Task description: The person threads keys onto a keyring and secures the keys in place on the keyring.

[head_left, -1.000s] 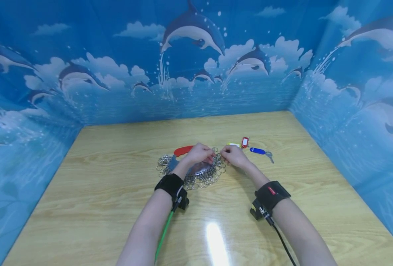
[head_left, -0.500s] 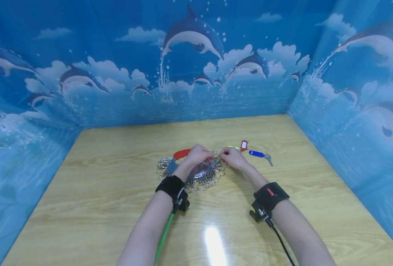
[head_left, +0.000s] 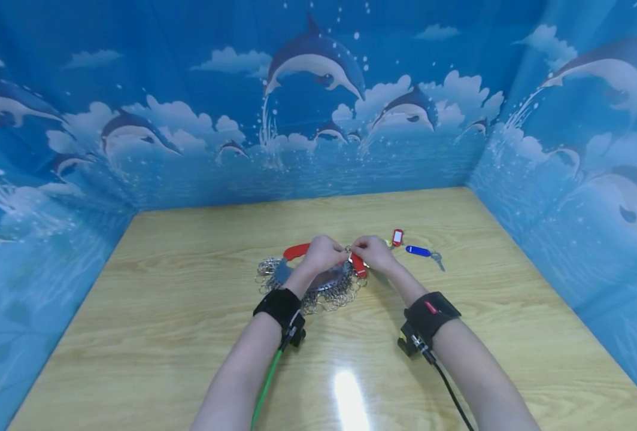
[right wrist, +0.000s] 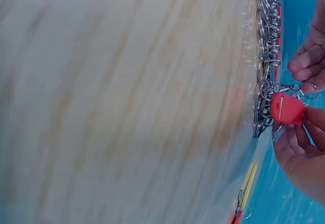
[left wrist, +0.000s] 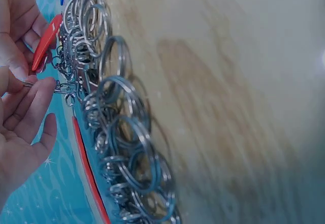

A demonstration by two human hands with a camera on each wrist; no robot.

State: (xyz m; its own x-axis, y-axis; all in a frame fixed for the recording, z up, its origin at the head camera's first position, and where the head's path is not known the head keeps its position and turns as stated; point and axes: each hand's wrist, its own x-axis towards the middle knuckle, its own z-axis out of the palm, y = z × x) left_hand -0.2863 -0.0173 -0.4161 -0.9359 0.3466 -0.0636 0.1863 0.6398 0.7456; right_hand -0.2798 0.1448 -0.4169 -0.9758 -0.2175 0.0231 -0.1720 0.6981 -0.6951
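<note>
A metal plate (head_left: 325, 278) with a red grip handle (head_left: 296, 251) lies on the table, its edge lined with many clips and split rings (left wrist: 136, 125). My left hand (head_left: 322, 254) reaches over it and pinches a split ring (right wrist: 310, 81) at the plate's right end. Close beside, my right hand (head_left: 373, 252) pinches a red key tag (right wrist: 288, 108) by its ring end. The tag hangs against the rings, with part of a key (right wrist: 279, 132) showing below it. Fingers hide the exact contact between the two rings.
Right of my right hand lie another red key tag (head_left: 397, 237), a blue key tag (head_left: 418, 251) with a key (head_left: 437, 260), and a yellow tag (right wrist: 249, 183), partly covered in the head view. Dolphin-print curtains (head_left: 189, 173) border the table's back and sides.
The right hand has shifted slightly left, nearer the left hand. A red key tag now shows below its fingers, where it was hidden before. The left hand stays about in place.
</note>
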